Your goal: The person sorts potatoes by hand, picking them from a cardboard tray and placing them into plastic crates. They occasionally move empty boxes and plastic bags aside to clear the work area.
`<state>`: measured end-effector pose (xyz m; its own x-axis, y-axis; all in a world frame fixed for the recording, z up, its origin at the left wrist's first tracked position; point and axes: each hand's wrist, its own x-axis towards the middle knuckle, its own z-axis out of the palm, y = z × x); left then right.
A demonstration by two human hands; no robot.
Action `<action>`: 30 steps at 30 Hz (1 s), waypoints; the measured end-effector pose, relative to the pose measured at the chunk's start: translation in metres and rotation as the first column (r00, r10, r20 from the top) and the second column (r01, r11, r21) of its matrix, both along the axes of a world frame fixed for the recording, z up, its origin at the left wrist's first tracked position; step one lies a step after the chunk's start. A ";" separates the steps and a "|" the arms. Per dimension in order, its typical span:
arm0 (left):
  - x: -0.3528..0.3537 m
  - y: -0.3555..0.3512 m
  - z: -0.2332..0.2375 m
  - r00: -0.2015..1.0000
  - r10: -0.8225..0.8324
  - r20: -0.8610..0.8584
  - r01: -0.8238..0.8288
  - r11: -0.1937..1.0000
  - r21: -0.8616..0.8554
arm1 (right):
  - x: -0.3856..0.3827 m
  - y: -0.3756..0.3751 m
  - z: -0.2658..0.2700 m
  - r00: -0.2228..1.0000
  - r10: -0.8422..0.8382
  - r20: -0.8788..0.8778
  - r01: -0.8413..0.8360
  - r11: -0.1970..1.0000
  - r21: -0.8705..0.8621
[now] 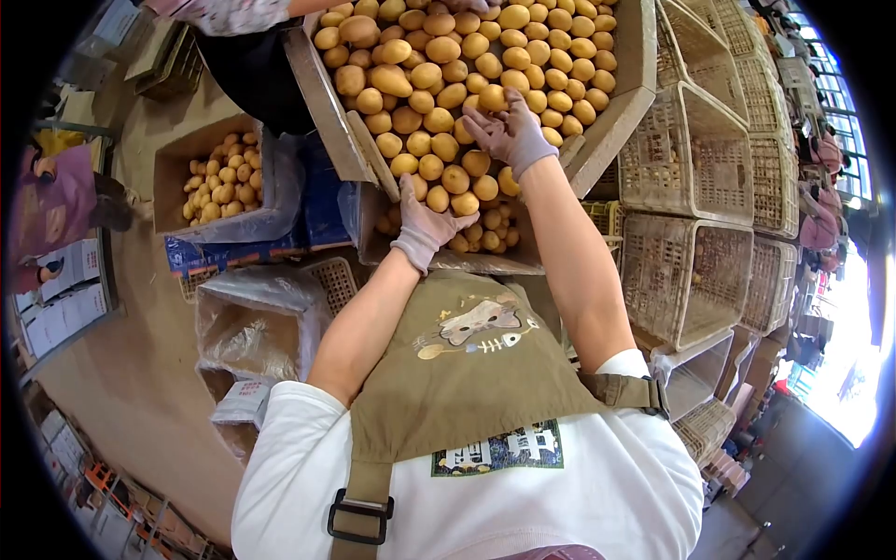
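My left hand (427,227), in a pale glove, is at the near lip of a sorting table (597,154) heaped with round yellow-orange fruits (455,179). Its thumb and fingers are spread apart around the lowest fruits, touching them. Farther up, my right hand (509,135), also gloved, reaches over the heap with its fingers apart, by a fruit (492,97) near the fingertips. Below the lip stands a carton (485,265) with more of these fruits inside, partly hidden by my left hand and the table edge.
Stacked plastic crates (686,271) line the right side. To the left stands a lined carton (173,177) of fruits, with a plastic-lined box (252,317) nearer me. Another person's patterned sleeve (233,14) shows at the top, and a gloved hand (471,4) is at the heap's far side.
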<state>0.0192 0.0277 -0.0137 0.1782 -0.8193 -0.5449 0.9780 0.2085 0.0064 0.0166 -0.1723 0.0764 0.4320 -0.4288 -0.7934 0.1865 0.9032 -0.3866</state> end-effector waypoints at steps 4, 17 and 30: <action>0.001 0.000 0.003 0.999 0.012 -0.034 -0.012 1.000 0.006 | 0.003 -0.004 -0.010 0.963 -0.015 0.268 0.048 0.992 -0.115; 0.002 0.003 -0.003 0.929 -0.028 0.368 0.091 0.984 -0.153 | -0.082 0.030 0.049 0.922 0.263 0.286 -0.002 0.739 -0.673; 0.005 0.004 0.013 1.000 -0.023 -0.012 0.022 0.995 -0.100 | -0.103 0.020 0.063 0.938 0.263 0.226 0.015 0.619 -0.785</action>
